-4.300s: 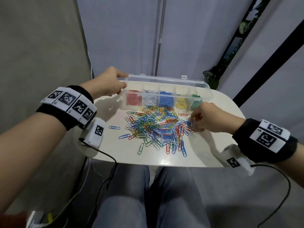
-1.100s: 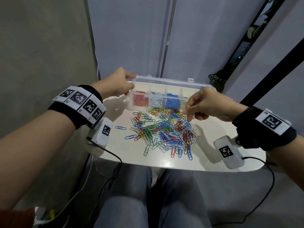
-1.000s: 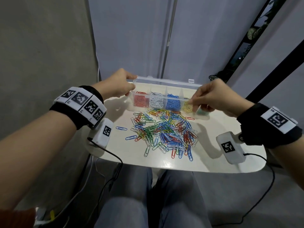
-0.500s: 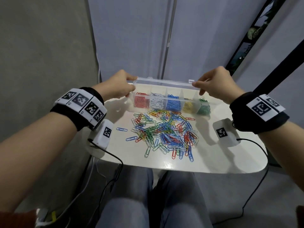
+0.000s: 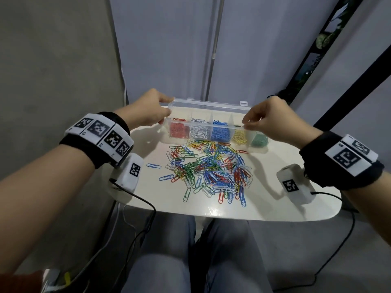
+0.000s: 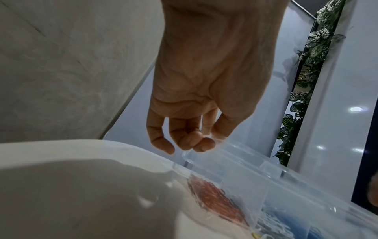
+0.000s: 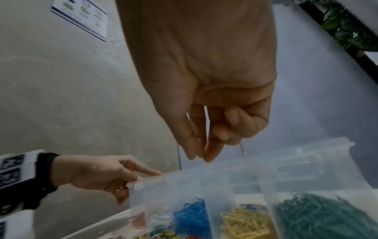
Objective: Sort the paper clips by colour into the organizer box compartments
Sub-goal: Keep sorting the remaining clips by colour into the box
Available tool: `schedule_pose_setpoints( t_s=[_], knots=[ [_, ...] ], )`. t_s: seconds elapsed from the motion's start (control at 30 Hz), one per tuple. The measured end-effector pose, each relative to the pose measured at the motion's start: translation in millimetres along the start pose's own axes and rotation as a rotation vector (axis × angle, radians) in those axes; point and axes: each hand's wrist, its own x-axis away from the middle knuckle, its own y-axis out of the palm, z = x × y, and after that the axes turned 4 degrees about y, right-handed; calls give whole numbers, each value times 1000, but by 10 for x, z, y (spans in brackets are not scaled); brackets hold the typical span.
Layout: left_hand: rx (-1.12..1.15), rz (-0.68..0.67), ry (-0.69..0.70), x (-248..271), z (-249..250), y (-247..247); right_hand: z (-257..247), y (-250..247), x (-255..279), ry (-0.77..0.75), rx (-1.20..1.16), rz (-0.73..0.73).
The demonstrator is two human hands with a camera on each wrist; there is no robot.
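Both hands pinch the clear lid [image 5: 211, 106] of the box [image 5: 213, 134]: left hand [image 5: 148, 111] at its left end, right hand [image 5: 273, 119] near the front edge. A heap of mixed clips [image 5: 211, 168] lies on the white table [image 5: 275, 208] just before the box, between two wrist cameras.

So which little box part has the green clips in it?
Look at the white table, then the clear organizer box along its far edge, behind the loose pile of clips. The green clips fill the compartment at the right end, under the right hand. Its one neighbour holds yellow clips.
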Motion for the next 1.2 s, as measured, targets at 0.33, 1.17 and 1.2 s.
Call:
schedule_pose_setpoints(
  t_s=[0.33, 1.17, 1.2],
  knots=[
    [-16, -7, 15, -32, -9, -23, -13, 88, -539, 59, 161, -192],
    [-38, -4, 49, -91, -72, -28, -47, 223, -660, -45, 561, -418],
    [-38, -6, 49, -86, -71, -27, -60, 220, -663, -46, 569, -434]
  ],
)
